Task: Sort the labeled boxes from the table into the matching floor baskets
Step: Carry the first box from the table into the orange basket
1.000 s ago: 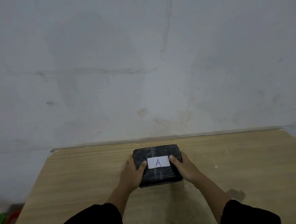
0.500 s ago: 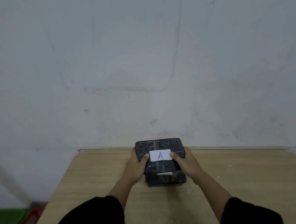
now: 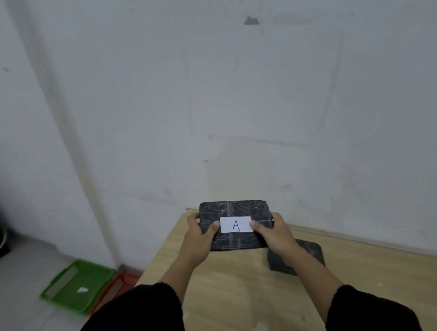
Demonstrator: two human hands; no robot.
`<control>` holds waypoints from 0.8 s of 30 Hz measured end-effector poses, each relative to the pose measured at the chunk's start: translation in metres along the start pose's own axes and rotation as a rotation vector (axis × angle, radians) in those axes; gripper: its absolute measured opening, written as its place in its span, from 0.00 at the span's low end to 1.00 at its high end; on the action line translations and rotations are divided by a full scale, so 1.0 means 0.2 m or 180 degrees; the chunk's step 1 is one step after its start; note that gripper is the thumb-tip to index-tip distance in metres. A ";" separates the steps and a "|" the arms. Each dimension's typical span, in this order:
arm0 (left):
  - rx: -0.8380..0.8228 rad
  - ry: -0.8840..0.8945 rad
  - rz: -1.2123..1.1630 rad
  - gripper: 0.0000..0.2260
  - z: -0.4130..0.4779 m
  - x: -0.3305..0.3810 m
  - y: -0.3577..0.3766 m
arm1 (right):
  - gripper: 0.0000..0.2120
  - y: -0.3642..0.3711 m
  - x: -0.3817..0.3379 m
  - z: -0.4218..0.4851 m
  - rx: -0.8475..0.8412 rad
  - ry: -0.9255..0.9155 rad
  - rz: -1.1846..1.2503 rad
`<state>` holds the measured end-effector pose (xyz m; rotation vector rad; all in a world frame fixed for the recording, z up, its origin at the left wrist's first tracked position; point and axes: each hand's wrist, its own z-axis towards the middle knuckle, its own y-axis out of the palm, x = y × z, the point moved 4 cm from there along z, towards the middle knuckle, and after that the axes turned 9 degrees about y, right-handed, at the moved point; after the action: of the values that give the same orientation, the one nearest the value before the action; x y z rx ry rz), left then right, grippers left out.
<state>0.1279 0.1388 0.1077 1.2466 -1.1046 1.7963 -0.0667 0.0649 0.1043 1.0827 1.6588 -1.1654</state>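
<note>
Both hands hold the black box marked A (image 3: 234, 225) in a closed grip: the left hand (image 3: 198, 238) and the right hand (image 3: 276, 234) press its short sides, thumbs beside the white label (image 3: 236, 224). It is lifted above the wooden tabletop (image 3: 234, 286), where a second dark box (image 3: 295, 257) lies. It looks stiff and rather light, so the sides seem good to hold. On the floor, the green basket (image 3: 77, 286) has a small white thing inside; the red basket (image 3: 115, 288) is mostly hidden.
</note>
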 end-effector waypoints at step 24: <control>0.0253 -0.0377 0.0138 0.23 0.26 -0.73 -1.89 | 0.24 2.02 -0.35 -0.02 -0.0452 -0.0034 -0.0044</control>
<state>0.5230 0.2370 0.0771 1.4015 -1.1427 1.8343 0.3347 0.1369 0.0665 0.9758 1.7157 -1.0435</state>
